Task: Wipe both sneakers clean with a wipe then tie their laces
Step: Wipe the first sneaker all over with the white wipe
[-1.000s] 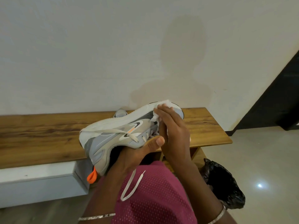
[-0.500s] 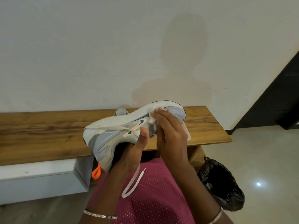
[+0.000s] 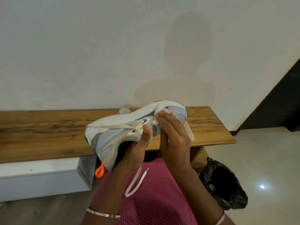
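Note:
I hold a grey and white sneaker (image 3: 113, 135) on its side above my lap, sole turned up and away, toe to the right, orange heel loop hanging low. My left hand (image 3: 134, 153) grips it from inside the opening, thumb pressed on the side by the logo. My right hand (image 3: 173, 135) presses a crumpled white wipe (image 3: 159, 111) against the upper near the toe. One loose white lace (image 3: 136, 181) dangles over my lap; another stretches across the heel. The second sneaker (image 3: 124, 110) peeks out behind, standing on the bench, mostly hidden.
A long wooden bench (image 3: 40, 130) runs along the white wall in front of me, with a white drawer unit (image 3: 40, 177) under its left part. A bin lined with a black bag (image 3: 225, 184) stands on the tiled floor at my right.
My left thumb has shifted up along the sneaker's side, and the shoe has tilted slightly with its toe higher. My right hand with the wipe has rubbed down from the sole edge onto the upper.

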`<action>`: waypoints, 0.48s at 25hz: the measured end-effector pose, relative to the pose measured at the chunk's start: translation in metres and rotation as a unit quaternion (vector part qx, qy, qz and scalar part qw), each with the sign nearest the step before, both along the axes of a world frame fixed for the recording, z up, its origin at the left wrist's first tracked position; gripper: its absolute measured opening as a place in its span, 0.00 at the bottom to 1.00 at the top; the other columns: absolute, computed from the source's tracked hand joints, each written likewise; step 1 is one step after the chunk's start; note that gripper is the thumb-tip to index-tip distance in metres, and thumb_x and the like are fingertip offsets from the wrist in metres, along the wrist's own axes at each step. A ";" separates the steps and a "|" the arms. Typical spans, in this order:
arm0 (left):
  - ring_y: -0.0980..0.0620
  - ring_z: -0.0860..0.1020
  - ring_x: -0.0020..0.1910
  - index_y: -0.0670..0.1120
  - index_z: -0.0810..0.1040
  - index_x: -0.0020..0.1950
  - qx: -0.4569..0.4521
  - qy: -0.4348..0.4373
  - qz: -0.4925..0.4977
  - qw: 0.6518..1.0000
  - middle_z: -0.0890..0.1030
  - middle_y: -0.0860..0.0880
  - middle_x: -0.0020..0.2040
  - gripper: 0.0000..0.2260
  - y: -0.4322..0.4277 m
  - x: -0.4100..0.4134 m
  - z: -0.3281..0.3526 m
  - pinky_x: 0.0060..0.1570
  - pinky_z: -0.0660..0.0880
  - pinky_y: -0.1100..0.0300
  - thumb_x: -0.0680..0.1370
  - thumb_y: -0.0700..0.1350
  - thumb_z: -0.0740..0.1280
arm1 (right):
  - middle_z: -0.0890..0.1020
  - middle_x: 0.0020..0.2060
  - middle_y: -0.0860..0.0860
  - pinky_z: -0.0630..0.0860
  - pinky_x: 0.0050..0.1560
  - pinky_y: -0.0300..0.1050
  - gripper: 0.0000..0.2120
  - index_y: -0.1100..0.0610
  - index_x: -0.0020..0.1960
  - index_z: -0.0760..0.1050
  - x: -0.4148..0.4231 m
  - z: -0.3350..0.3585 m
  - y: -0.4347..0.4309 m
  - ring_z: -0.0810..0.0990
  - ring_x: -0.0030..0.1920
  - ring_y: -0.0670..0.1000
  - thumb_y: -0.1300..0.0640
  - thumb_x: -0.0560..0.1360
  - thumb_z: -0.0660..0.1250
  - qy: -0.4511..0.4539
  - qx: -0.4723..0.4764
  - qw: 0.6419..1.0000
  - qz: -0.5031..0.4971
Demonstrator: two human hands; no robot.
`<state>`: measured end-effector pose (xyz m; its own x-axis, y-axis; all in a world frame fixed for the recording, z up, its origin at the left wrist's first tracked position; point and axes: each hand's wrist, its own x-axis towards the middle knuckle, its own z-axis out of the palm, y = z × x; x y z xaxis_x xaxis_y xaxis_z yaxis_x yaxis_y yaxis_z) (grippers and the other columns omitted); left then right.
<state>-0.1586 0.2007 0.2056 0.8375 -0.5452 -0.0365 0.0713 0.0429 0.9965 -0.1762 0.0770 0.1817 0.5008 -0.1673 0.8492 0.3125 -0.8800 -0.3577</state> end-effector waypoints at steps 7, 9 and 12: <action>0.51 0.65 0.75 0.42 0.58 0.79 0.018 0.007 0.005 1.000 0.65 0.43 0.77 0.70 0.004 -0.003 0.010 0.74 0.63 0.55 0.48 0.87 0.54 | 0.83 0.53 0.59 0.71 0.69 0.54 0.18 0.65 0.56 0.81 0.000 0.000 -0.013 0.80 0.57 0.55 0.55 0.84 0.58 -0.029 -0.081 0.995 -0.042; 0.34 0.57 0.76 0.34 0.55 0.78 0.055 -0.008 0.012 0.998 0.56 0.30 0.76 0.77 0.004 0.002 0.007 0.76 0.56 0.42 0.44 0.88 0.48 | 0.83 0.50 0.59 0.72 0.67 0.57 0.13 0.65 0.55 0.82 0.006 0.004 -0.034 0.79 0.55 0.55 0.58 0.82 0.62 -0.037 -0.072 0.991 -0.104; 0.43 0.57 0.78 0.42 0.54 0.80 0.050 -0.007 0.016 0.999 0.58 0.39 0.79 0.75 -0.001 0.003 0.005 0.77 0.53 0.46 0.43 0.88 0.49 | 0.82 0.49 0.56 0.76 0.57 0.57 0.07 0.62 0.54 0.82 0.007 0.010 -0.039 0.75 0.54 0.53 0.62 0.77 0.69 -0.010 -0.026 0.992 -0.127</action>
<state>-0.1556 0.1997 0.2110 0.8550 -0.5128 -0.0776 0.0577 -0.0546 0.9968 -0.1691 0.0384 0.1914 0.4312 -0.2423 0.8691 0.0847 -0.9481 -0.3064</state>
